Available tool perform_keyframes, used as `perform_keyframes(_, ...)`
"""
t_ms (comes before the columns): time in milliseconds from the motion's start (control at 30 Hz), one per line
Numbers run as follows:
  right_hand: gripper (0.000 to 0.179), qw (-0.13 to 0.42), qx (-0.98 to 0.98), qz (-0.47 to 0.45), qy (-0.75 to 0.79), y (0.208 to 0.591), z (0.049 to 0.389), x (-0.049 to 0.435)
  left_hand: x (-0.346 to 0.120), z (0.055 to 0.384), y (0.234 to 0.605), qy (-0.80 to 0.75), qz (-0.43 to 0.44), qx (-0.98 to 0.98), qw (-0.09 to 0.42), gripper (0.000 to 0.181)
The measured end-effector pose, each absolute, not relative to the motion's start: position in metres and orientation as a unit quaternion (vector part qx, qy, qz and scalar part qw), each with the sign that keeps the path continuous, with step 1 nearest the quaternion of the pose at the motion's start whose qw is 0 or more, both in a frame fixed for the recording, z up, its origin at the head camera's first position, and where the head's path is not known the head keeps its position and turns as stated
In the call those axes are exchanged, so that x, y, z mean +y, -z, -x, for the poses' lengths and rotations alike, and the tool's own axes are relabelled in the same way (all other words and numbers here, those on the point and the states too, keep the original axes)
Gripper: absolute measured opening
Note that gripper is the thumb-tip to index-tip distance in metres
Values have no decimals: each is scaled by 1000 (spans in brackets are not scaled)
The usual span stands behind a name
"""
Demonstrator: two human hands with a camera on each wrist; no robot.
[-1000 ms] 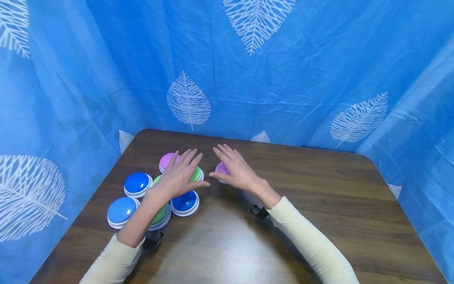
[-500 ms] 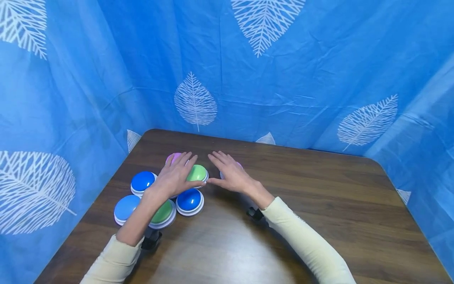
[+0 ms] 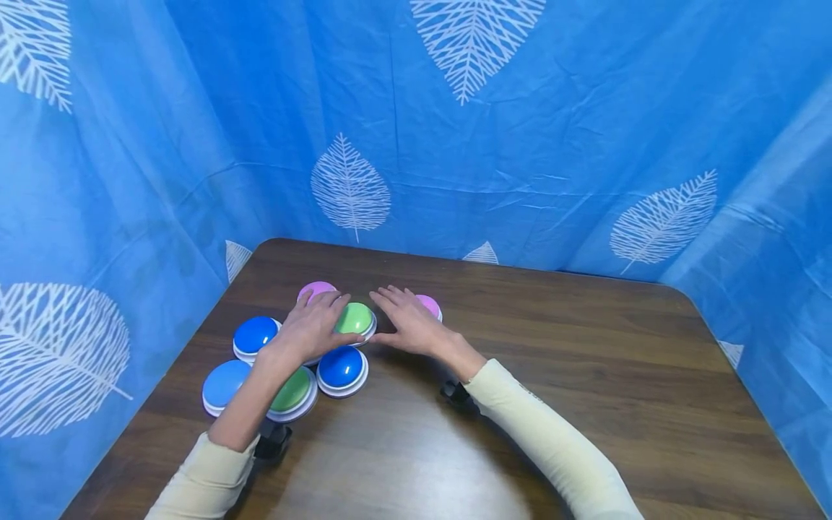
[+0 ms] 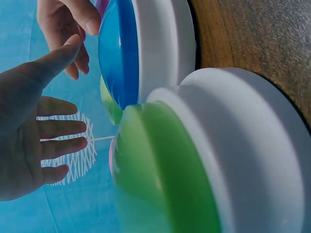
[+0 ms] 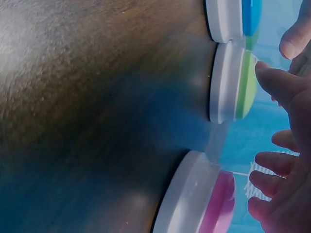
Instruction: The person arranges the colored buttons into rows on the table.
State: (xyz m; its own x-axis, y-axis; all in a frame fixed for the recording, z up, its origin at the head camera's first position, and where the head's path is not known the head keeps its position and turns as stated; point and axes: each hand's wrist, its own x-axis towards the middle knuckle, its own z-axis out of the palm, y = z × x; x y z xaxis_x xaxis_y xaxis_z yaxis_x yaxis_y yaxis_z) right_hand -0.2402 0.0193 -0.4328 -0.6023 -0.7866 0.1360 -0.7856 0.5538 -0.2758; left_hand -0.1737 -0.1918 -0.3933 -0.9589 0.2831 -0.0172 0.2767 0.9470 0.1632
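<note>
Round push buttons with white bases and coloured domes stand on the table. My left hand (image 3: 305, 331) hovers over their left group, fingers extended and thumb pointing right. Under or beside it are a pink button (image 3: 315, 289), a light green button (image 3: 355, 318) and a blue button (image 3: 341, 368). My right hand (image 3: 411, 323) hangs between the light green button and a second pink button (image 3: 430, 305), partly covering the latter. Both hands hold nothing. In the left wrist view, a green button (image 4: 155, 174) looms close, and the two thumbs point toward each other.
A dark green button (image 3: 291, 391), a light blue button (image 3: 224, 383) and another blue button (image 3: 255, 336) stand at the left, partly behind my forearm. The brown wooden table (image 3: 559, 347) ends at a blue curtain (image 3: 552, 130) with white leaf prints.
My right hand has moved left from over the right pink button, uncovering part of it. The left hand has shifted slightly left, showing more of the light green button. The buttons have stayed put.
</note>
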Motion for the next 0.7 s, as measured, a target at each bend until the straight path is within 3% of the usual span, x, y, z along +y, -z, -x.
perform_keyframes(700, 80, 4, 887, 448, 114, 441, 240, 2, -195, 178, 401, -94, -130, 985, 70, 78)
